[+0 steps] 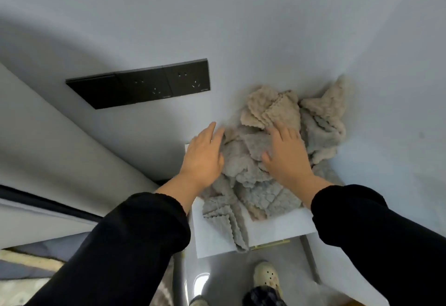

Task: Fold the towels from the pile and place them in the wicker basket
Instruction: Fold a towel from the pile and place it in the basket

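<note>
The pile of towels is a rumpled heap of beige and grey plush cloths with scalloped edges, lying on a small white table against the far wall, one corner drooping over the near edge. The left hand rests open at the heap's left side; the right hand lies flat, fingers spread, on top. The black socket panel at far left carries print too small to read.

Obstacles: towel pile, centre to right of frame, heaped against the wall behind, covering most of the white surface. Black socket panel, upper left, flat on wall. Free room: bare strip of surface along lower edge, floor below, open wall above pile.
</note>
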Available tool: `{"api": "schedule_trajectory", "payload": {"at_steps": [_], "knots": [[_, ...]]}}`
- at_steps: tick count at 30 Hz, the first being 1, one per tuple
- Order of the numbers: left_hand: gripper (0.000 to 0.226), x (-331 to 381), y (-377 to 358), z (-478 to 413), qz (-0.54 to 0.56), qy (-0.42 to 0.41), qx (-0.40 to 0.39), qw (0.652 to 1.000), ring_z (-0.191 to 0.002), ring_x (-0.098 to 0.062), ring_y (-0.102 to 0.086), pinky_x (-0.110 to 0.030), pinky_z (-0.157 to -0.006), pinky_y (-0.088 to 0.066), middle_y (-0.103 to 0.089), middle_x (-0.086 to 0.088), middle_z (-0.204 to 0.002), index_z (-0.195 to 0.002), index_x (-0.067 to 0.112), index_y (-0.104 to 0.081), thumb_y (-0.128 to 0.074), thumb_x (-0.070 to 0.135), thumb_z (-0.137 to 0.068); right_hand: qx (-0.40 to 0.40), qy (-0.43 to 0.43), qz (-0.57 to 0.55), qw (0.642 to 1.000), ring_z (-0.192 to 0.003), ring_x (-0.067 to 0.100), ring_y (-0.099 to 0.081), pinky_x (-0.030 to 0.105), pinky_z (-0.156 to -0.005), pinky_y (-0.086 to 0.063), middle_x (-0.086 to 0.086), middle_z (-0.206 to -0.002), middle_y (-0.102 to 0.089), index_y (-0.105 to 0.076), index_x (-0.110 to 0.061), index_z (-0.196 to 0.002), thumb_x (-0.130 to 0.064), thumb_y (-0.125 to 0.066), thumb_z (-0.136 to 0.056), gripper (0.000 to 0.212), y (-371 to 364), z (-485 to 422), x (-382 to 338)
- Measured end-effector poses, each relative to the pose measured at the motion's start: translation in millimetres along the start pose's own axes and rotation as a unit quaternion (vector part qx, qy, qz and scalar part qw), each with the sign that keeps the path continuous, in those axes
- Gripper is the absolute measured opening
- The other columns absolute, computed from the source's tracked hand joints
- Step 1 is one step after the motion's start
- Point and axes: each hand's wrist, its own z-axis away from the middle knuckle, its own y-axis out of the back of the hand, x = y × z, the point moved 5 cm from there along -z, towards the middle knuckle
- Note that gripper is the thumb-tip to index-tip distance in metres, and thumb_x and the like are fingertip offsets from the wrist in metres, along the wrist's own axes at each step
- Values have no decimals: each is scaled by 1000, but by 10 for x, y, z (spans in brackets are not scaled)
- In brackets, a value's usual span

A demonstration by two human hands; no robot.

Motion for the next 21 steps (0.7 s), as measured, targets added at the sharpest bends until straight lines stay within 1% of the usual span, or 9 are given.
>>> {"api": "schedule_trajectory", "payload": {"at_steps": [2,3,5,8,10,13,17,21], "knots": [[62,33,-120,-112,-11,-26,18,999,-145,-25,-12,-36,-117,-14,-5,-10,-159,-151,16,-13,-43,20,-97,80,-21,-12,996,-116,39,-50,48,-101,-37,21,-128,-52,-53,1,-123,-17,-62,-81,46,-34,-107,57],[62,61,-181,-165,-11,-31,26,999,-145,-24,-11,-37,-118,-13,-4,-10,-159,-152,16,-12,-42,22,-97,115,-28,-18,993,-112,39,-52,48,-99,-39,20,-124,-54,-54,1,-120,-17,-63,-81,44,-55,-159,95],[63,117,-337,-304,-7,-30,54,998,-146,-24,-8,-38,-119,-12,-1,-8,-160,-152,18,-10,-42,29,-98,161,-32,-14,986,-113,39,-51,49,-100,-39,18,-122,-55,-53,-1,-120,-21,-63,-82,44,-150,-267,201],[67,205,-473,-547,-9,-47,121,992,-147,-23,-3,-41,-119,-10,2,-6,-160,-152,25,-9,-44,42,-97,188,-42,-40,981,-127,33,-41,45,-105,-33,15,-135,-47,-48,-4,-128,-28,-59,-88,48,-271,-416,364],[71,274,-660,-668,-19,-64,148,987,-147,-22,-1,-42,-119,-10,3,-5,-160,-152,28,-6,-44,46,-95,214,-35,-57,975,-130,30,-38,42,-105,-32,14,-138,-44,-48,-4,-128,-30,-58,-88,49,-380,-423,481],[75,307,-924,-785,-10,-78,181,980,-147,-21,0,-44,-118,-11,4,-3,-161,-152,30,-2,-44,50,-94,261,-2,-52,964,-125,30,-42,40,-105,-32,14,-132,-49,-51,-2,-124,-30,-58,-87,46,-451,-398,606],[75,305,-1031,-870,-26,-126,252,959,-147,-22,-3,-47,-118,-14,3,-3,-161,-152,30,-4,-42,55,-92,319,22,-65,945,-115,23,-46,34,-99,-35,8,-121,-55,-55,-6,-120,-33,-47,-94,38,-428,-373,694],[76,309,-1061,-897,-41,-155,300,940,-147,-20,-4,-47,-118,-13,3,-2,-161,-152,27,-6,-42,57,-92,329,8,-77,941,-115,22,-46,33,-95,-38,6,-123,-55,-52,-8,-124,-34,-47,-94,40,-467,-425,705]]}}
